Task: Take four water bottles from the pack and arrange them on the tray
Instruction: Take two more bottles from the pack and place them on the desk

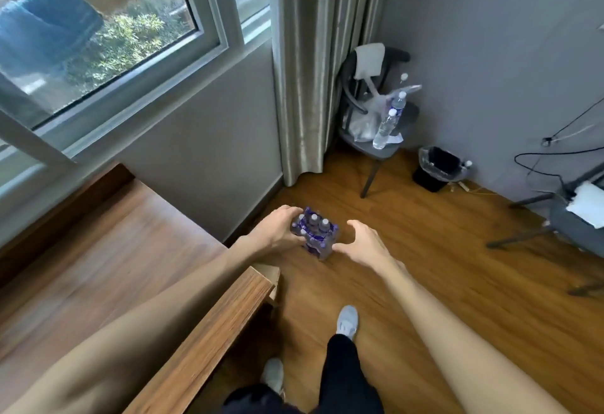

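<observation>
Because the pack of bottles (314, 234) sits low on the wooden floor (441, 266), just beyond the corner of the table (209, 325), the person is bending over it with both arms stretched forward and down. Seen from the head camera, the pack lies at about twelve o'clock from the forward shoe (347, 321), with the wall at its ten o'clock. It is wrapped in clear film with purple print, and several white caps show at the top, so the bottles look to be upright and not yet taken out.

The left hand (277, 229) lies against the pack's nine o'clock side, fingers curled over the top edge, seemingly gripping it to steady or lift it. The right hand (362, 243) hangs spread at the three o'clock side, thumb and fingers apart; it looks just short of the film, holding nothing, though blur makes contact hard to rule out. My guess is that it is placed to clamp the opposite side, since a heavy, floppy pack handles best from both flanks.

No tray is in view. Two loose bottles (390, 121) stand on a chair (379, 145) near the curtain (320, 70), at one o'clock from the pack and well apart.
</observation>
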`<state>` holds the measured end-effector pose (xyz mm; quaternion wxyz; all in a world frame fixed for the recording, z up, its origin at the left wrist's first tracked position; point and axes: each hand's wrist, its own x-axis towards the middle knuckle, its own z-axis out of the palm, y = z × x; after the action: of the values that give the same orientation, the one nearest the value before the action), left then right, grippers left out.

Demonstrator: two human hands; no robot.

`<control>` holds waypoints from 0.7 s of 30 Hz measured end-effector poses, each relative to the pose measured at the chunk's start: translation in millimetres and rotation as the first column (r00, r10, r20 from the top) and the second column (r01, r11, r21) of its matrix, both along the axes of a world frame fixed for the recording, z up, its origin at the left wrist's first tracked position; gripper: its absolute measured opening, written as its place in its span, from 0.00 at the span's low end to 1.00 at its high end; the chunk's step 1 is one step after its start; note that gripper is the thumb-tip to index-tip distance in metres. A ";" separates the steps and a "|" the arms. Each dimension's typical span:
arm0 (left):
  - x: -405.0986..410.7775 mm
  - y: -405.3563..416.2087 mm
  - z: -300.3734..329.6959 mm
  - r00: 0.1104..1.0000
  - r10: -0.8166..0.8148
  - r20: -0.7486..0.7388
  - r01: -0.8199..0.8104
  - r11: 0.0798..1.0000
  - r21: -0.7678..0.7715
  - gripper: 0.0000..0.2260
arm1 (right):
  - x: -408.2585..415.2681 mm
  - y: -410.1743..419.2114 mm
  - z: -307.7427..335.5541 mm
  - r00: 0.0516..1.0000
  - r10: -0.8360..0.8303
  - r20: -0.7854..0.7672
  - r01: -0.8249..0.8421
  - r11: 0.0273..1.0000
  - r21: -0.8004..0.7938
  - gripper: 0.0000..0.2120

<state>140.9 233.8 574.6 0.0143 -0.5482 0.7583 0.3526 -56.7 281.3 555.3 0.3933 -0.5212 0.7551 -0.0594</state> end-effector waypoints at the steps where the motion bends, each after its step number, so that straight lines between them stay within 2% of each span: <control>1: -9.8 -8.6 -4.3 1.000 0.021 0.004 -0.021 1.000 0.010 0.28 | -10.8 -11.8 -4.6 1.000 0.007 0.010 -0.007 1.000 0.005 0.31; 6: -58.4 -48.0 -21.9 0.992 0.128 0.024 -0.129 0.990 0.055 0.29 | -61.1 -68.4 -22.1 0.995 0.062 0.074 -0.066 0.997 0.050 0.40; 10: -84.1 -76.4 -40.1 0.969 0.243 0.039 -0.246 0.965 0.094 0.32 | -88.0 -111.5 -38.2 0.987 0.140 0.072 -0.146 0.986 0.082 0.39; 15: -100.4 -110.3 -69.6 0.941 0.333 0.062 -0.339 0.926 0.165 0.30 | -106.6 -156.8 -63.5 0.972 0.222 0.082 -0.232 0.962 0.144 0.34; 21: -105.5 -154.2 -118.5 0.918 0.389 0.070 -0.394 0.881 0.261 0.27 | -111.3 -208.6 -116.8 0.959 0.267 0.097 -0.283 0.928 0.244 0.36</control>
<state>35.4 79.6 456.1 0.0232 -0.6854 0.5766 0.4440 -168.0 72.7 438.6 0.4847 -0.5650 0.6632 0.0778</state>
